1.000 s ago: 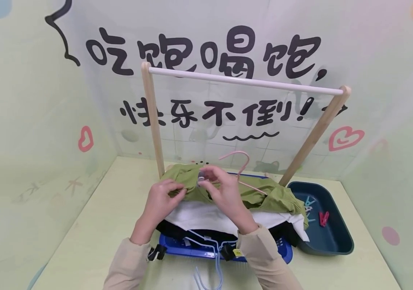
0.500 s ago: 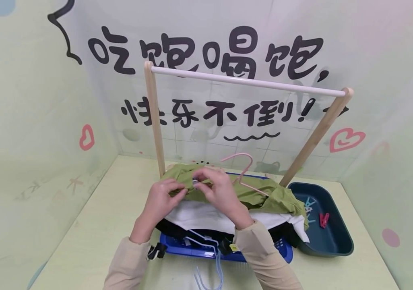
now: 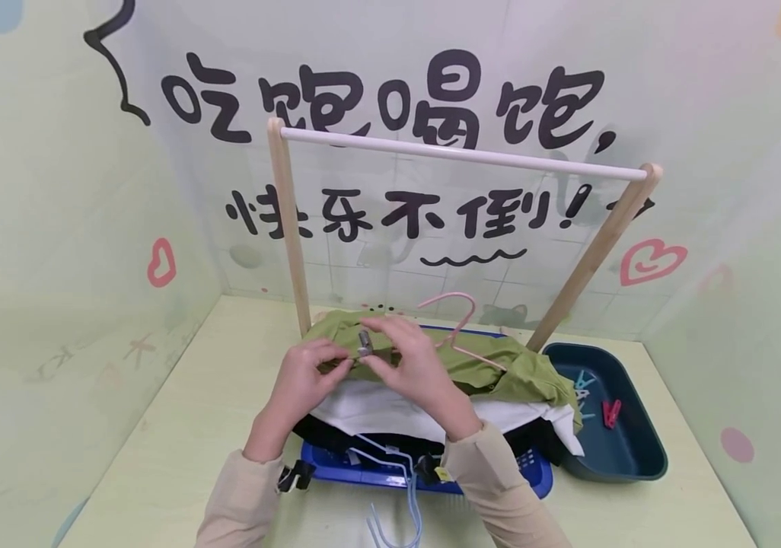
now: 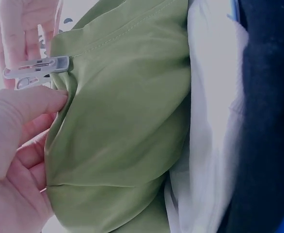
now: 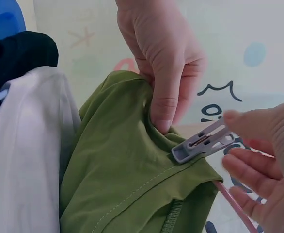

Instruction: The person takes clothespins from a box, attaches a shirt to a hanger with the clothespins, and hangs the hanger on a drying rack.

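Note:
A green garment (image 4: 118, 111) lies over the pile, with a pink hanger (image 3: 467, 310) sticking up from it. At its left part, my left hand (image 3: 304, 378) pinches a fold of the cloth between thumb and fingers. A grey clothespin (image 5: 193, 148) bites the garment's edge just beside those fingertips. My right hand (image 3: 420, 374) is around the clothespin's handle end with thumb and finger spread apart. In the right wrist view one fingertip touches the end of a handle, while the other fingers are off it.
Beneath lie a white garment (image 3: 377, 407), black cloth and a blue basket (image 3: 363, 473). Blue hangers (image 3: 412, 506) poke out in front. Behind stands a wooden rack with a white rod (image 3: 466, 154). A dark basin (image 3: 626, 449) at right holds several clothespins, including a red one (image 3: 612, 413).
My right hand has brought the clothespin left to the garment's edge, and its thumb and finger have spread wider. My left hand keeps its hold on the cloth.

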A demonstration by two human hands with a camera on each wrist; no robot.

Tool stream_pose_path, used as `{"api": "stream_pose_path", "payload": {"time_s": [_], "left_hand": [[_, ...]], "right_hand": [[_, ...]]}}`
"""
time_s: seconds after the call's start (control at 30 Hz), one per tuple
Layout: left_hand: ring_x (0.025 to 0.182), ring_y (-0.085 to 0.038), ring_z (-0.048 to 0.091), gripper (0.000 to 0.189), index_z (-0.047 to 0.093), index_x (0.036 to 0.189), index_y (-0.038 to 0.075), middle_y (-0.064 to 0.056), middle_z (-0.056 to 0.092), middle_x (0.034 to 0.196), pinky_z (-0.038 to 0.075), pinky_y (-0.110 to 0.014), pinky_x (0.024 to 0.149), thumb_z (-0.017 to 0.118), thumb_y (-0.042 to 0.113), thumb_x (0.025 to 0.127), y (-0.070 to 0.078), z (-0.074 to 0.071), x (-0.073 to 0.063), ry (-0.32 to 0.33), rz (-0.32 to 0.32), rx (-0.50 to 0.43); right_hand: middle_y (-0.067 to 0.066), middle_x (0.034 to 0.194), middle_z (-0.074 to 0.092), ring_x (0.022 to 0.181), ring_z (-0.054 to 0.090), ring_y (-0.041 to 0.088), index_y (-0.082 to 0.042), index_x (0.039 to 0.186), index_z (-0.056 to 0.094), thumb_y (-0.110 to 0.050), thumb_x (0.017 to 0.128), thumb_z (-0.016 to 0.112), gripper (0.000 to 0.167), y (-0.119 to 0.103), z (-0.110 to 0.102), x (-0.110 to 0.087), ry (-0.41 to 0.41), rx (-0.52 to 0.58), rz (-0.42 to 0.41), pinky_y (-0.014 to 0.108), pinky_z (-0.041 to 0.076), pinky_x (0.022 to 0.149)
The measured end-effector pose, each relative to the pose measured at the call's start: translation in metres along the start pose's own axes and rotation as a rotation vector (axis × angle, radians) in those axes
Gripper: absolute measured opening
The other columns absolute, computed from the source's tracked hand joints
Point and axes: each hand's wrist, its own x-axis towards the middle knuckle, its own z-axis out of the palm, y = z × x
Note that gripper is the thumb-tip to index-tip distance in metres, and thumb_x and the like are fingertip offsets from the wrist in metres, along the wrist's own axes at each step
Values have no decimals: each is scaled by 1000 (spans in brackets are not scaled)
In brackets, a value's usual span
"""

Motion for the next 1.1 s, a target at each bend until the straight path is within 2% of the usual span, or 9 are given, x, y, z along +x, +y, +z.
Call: {"api": "stream_pose_path", "payload": {"time_s": [0.17, 0.4, 0.47, 0.7, 0.8, 0.97, 1.1], "left_hand": [[65, -17, 64, 13, 72, 79, -1, -9, 69, 77, 52, -23, 57, 76, -7, 68, -2, 1, 0, 7, -2, -38], [65, -16, 63, 14, 72, 78, 1, -6, 68, 76, 52, -21, 57, 75, -9, 68, -5, 1, 1, 22, -12, -92], [64, -16, 62, 15, 72, 78, 0, -7, 68, 76, 51, -20, 56, 75, -10, 67, -5, 1, 1, 28, -7, -91], [63, -15, 60, 16, 73, 76, 0, -6, 66, 74, 48, -19, 53, 77, -10, 64, -5, 2, 0, 48, 7, -70], [63, -15, 59, 17, 73, 75, -1, -6, 66, 73, 47, -18, 52, 78, -11, 63, -5, 1, -1, 55, 9, -63], [62, -14, 58, 18, 72, 75, -1, -5, 64, 72, 46, -17, 52, 79, -12, 61, -4, 2, -2, 54, 10, -52], [62, -13, 57, 18, 73, 75, -1, -4, 64, 72, 46, -17, 52, 79, -11, 62, -3, 2, 0, 46, 15, -54]], "right_hand": [[12, 104, 64, 94, 62, 22, 2, 113, 61, 0, 75, 75, 41, -4, -9, -16, 87, 76, 16, 25, 51, 82], [15, 96, 66, 85, 64, 24, 5, 108, 62, 5, 70, 76, 41, 3, -38, -50, 188, 61, 10, 25, 52, 78], [16, 93, 66, 82, 65, 25, 5, 107, 63, 7, 69, 75, 40, 7, -50, -62, 229, 37, 31, 23, 52, 77], [19, 88, 67, 74, 65, 22, 9, 101, 65, 19, 62, 75, 41, 30, -91, -113, 396, -122, 222, 14, 49, 72], [20, 86, 68, 73, 64, 11, 10, 99, 65, 20, 62, 75, 40, 44, -105, -134, 453, -198, 305, 10, 48, 70], [21, 85, 67, 77, 54, -14, 9, 100, 65, 17, 68, 73, 34, 61, -127, -161, 486, -285, 468, 3, 44, 69], [22, 85, 66, 73, 46, -22, 10, 101, 64, 11, 73, 72, 29, 75, -143, -174, 470, -344, 629, 0, 40, 65]]}}
